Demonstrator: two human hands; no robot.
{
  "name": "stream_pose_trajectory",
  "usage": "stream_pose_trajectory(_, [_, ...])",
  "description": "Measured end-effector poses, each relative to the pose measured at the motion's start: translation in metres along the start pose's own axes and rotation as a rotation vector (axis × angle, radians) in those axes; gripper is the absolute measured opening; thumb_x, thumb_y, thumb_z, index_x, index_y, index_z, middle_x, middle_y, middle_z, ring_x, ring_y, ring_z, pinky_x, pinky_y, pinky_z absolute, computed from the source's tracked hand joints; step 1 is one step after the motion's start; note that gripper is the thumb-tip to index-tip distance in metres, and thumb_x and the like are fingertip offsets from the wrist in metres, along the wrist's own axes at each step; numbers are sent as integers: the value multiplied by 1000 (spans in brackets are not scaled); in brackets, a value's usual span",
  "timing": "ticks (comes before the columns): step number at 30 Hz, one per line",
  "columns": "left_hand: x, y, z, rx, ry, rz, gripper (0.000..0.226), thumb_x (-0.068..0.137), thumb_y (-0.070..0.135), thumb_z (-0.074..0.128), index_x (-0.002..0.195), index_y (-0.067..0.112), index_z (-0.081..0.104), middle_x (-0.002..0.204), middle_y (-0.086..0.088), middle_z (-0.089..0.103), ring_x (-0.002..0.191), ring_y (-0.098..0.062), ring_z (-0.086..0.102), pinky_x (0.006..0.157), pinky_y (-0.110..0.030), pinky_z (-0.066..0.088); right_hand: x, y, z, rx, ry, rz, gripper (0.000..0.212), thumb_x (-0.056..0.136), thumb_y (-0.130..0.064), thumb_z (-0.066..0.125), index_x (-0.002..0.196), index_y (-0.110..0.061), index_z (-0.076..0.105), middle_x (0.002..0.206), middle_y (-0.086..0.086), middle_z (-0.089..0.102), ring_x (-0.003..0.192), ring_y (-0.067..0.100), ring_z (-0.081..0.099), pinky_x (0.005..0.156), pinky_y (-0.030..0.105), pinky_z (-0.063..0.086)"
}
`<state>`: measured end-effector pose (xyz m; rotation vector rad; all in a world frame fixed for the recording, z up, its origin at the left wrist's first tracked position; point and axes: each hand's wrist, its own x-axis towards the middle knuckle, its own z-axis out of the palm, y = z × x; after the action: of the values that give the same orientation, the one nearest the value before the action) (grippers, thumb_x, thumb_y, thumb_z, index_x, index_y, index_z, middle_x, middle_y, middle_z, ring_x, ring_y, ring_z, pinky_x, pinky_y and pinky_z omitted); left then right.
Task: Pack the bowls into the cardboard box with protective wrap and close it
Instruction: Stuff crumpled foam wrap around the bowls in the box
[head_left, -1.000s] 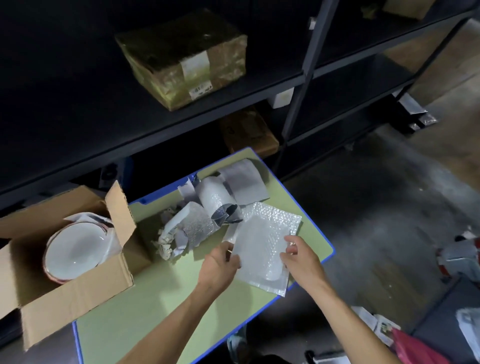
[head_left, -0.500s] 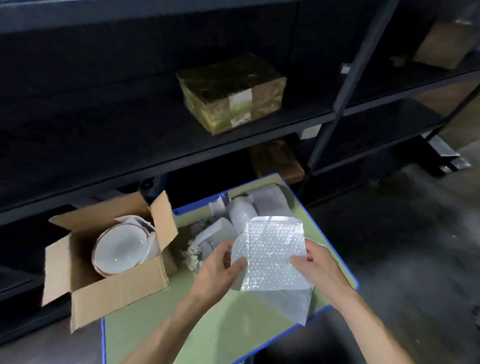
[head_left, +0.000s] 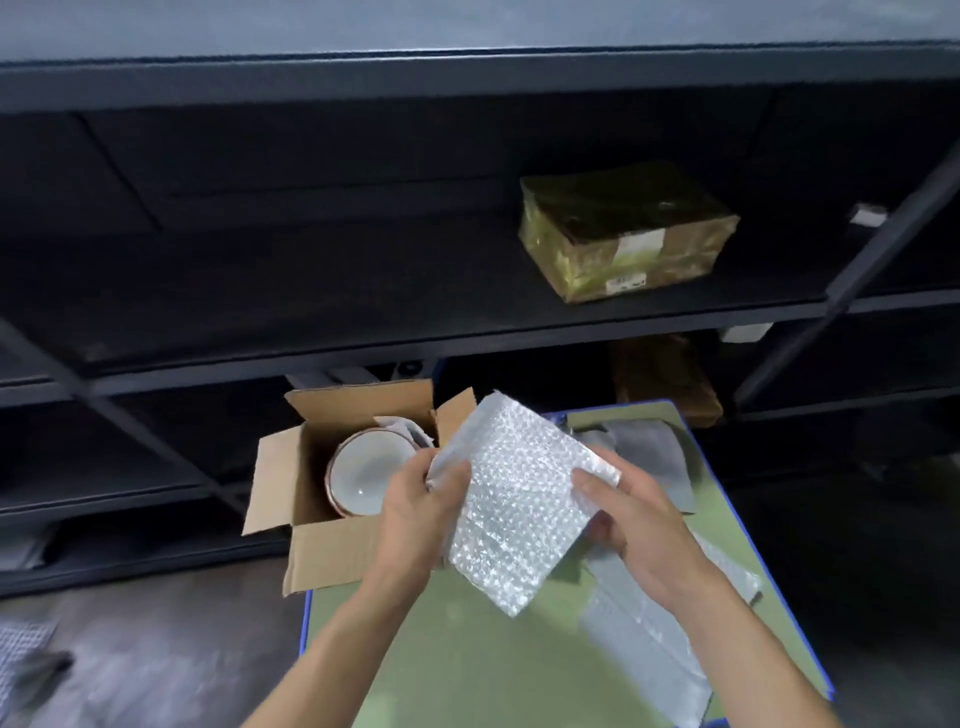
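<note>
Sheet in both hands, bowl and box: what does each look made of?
Bubble wrap sheet: clear plastic film, glossy, with rows of small air blisters catching light. Bowl: probably glazed ceramic, smooth white inside with a highlight, brownish rim. Cardboard box: plain brown board, matte, flaps creased open; fluting too blurred to tell.

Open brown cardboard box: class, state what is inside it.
A white ceramic bowl with a brown rim, with crumpled white wrapping paper beside it. The left hand and the clear bubble-wrap sheet hide the cardboard box's near right corner.
</note>
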<state>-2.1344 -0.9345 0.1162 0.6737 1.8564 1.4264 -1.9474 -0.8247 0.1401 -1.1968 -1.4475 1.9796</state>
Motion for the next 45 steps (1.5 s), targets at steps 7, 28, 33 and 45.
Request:
stream_pose_trajectory(7, [3,-9,-19,-108,66,-78,17,92,37,61,92,20,62,86,-6,73,79,-30,72,71,-52,60,6,-3,58,-218,11,2,20,95,-12,65,112,-21,68,101,-6,77,97,15,72,86,36,56])
stream_pose_trajectory(28, [64,-62,-54,731,-63,178,20,96,38,50,83,22,48,77,5,52,70,-23,51,59,-33,34,46,-77,129,-1302,69,-70,15,82,-9,48,78,-23,49,76,1,59,66,20,54,54,33,38])
stream_pose_trajectory(33, [66,-70,-55,707,-48,147,19,95,37,50,82,24,48,77,3,63,70,-24,54,58,-34,38,68,-93,164,-1482,-4,-5,11,79,0,46,82,-8,54,78,8,62,65,25,55,48,29,34])
stream_pose_trajectory(45, [71,-72,-66,517,-85,150,22,97,40,56,83,23,56,67,3,59,69,-23,54,59,-30,37,124,-53,190,-1417,-114,301,14,86,-2,36,86,-8,49,80,9,61,54,20,66,40,20,37])
